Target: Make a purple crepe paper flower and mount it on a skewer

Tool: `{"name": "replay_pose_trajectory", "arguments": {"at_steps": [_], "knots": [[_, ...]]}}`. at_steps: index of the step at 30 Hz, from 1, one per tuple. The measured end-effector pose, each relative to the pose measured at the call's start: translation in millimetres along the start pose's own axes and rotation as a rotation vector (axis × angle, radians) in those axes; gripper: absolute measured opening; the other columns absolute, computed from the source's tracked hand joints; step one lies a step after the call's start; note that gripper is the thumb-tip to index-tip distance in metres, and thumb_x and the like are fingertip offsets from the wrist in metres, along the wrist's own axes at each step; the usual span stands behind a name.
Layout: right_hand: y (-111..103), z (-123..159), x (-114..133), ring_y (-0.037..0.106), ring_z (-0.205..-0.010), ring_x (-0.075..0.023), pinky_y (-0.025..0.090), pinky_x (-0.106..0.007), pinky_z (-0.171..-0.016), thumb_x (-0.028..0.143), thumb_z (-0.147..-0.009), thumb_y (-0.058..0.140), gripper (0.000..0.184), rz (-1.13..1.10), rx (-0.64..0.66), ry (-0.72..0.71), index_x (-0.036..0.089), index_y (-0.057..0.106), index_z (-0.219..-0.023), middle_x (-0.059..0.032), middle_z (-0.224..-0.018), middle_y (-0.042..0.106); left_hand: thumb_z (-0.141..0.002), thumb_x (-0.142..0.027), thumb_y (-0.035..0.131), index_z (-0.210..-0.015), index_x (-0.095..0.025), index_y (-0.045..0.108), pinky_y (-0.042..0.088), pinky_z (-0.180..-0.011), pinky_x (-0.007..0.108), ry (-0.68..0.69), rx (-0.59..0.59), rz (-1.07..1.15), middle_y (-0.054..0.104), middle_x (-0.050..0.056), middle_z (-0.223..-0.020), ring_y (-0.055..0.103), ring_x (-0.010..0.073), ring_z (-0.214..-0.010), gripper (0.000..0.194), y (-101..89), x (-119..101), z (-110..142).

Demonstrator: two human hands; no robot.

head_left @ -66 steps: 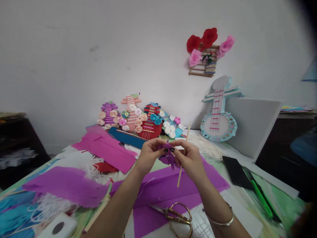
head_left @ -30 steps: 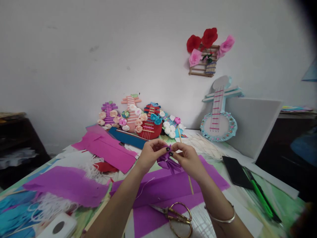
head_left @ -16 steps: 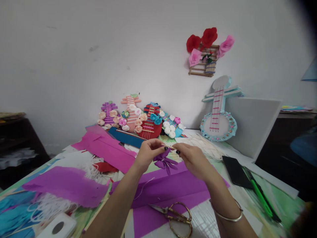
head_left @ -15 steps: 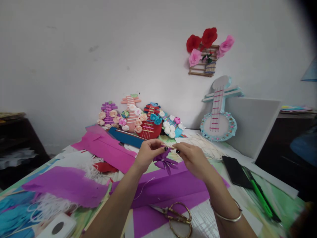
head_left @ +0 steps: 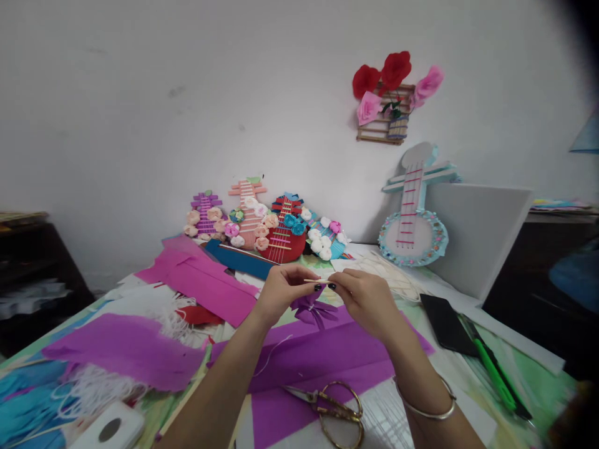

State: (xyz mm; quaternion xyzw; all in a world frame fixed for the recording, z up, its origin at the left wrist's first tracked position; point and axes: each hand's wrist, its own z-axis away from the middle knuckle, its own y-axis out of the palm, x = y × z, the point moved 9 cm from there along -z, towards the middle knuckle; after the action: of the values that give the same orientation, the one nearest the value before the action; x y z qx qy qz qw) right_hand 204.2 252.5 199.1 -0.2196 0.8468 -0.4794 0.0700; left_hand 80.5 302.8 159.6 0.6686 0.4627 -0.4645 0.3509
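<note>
My left hand (head_left: 282, 293) is closed, thumb and fingers pinching a thin pale wooden stick (head_left: 316, 282). From the other side my right hand (head_left: 367, 299) pinches the stick too, its fingertips close to the left ones. Just below the fingers hangs a gathered bunch of purple crepe paper (head_left: 314, 312), its strips spread outward; how it joins the stick is hidden. Beneath both hands lies a folded sheet of purple crepe paper (head_left: 322, 355). Gold-handled scissors (head_left: 340, 413) rest on its front part, between my forearms.
Green cutter (head_left: 493, 371) and black flat object (head_left: 447, 324) lie on the right. Magenta paper (head_left: 199, 280), another purple sheet (head_left: 124, 349) and white string (head_left: 96, 390) cover the left. Decorated lute-shaped crafts (head_left: 283, 234) line the wall; a larger pale-blue one (head_left: 412, 231) leans against it.
The stick between my fingertips has tilted closer to level, and the hands have shifted slightly. The purple bunch below has turned a little. The scissors and sheets lie as before.
</note>
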Motion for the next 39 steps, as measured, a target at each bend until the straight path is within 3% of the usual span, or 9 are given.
{"name": "replay_pose_trajectory", "arguments": {"at_steps": [9, 20, 27, 33, 39], "knots": [[-3.5, 0.1, 1.4, 0.056, -0.072, -0.0150, 0.025, -0.026, -0.057, 0.024, -0.090, 0.050, 0.016, 0.047, -0.093, 0.020, 0.021, 0.063, -0.082, -0.0013, -0.075, 0.062, -0.069, -0.032, 0.072, -0.066, -0.012, 0.066, 0.033, -0.036, 0.016, 0.083, -0.075, 0.029, 0.056, -0.002, -0.048, 0.045, 0.0047, -0.038, 0.022, -6.9, -2.2, -2.1], [-11.0, 2.9, 5.3, 0.056, -0.072, -0.0149, 0.026, -0.026, -0.059, 0.025, -0.090, 0.051, 0.019, 0.060, -0.161, -0.005, 0.019, 0.061, -0.076, -0.0019, -0.072, 0.061, -0.064, -0.019, 0.075, -0.071, -0.013, 0.070, 0.045, -0.052, 0.016, 0.107, -0.045, 0.031, 0.067, 0.002, -0.063, 0.058, 0.0070, -0.054, 0.011, -5.8, -3.7, -1.6], [-15.4, 3.2, 7.4, 0.052, -0.070, -0.0157, 0.027, -0.028, -0.062, 0.035, -0.091, 0.048, 0.029, 0.059, -0.193, -0.014, 0.018, 0.060, -0.072, -0.0034, -0.069, 0.059, -0.063, -0.022, 0.077, -0.072, -0.013, 0.069, 0.048, -0.052, 0.018, 0.100, -0.022, -0.010, 0.068, 0.002, -0.063, 0.060, 0.0092, -0.054, 0.015, -0.9, -10.0, 1.9], [-18.7, 2.5, 9.1, 0.050, -0.069, -0.0160, 0.026, -0.029, -0.067, 0.033, -0.091, 0.049, 0.030, 0.041, -0.244, -0.001, 0.017, 0.060, -0.068, -0.0030, -0.067, 0.059, -0.064, -0.023, 0.077, -0.088, -0.014, 0.064, 0.049, -0.055, 0.018, 0.113, -0.026, -0.006, 0.070, 0.001, -0.067, 0.063, 0.0103, -0.059, 0.029, 1.3, -14.4, 4.0], [-20.2, 2.2, 7.0, 0.050, -0.069, -0.0160, 0.024, -0.030, -0.067, 0.034, -0.086, 0.059, 0.027, -0.011, -0.271, 0.004, 0.017, 0.058, -0.065, -0.0021, -0.068, 0.060, -0.065, -0.018, 0.074, -0.086, -0.014, 0.062, 0.049, -0.057, 0.019, 0.142, -0.033, -0.071, 0.070, 0.001, -0.068, 0.063, 0.0114, -0.062, 0.025, 3.1, -21.6, 7.1]]}}
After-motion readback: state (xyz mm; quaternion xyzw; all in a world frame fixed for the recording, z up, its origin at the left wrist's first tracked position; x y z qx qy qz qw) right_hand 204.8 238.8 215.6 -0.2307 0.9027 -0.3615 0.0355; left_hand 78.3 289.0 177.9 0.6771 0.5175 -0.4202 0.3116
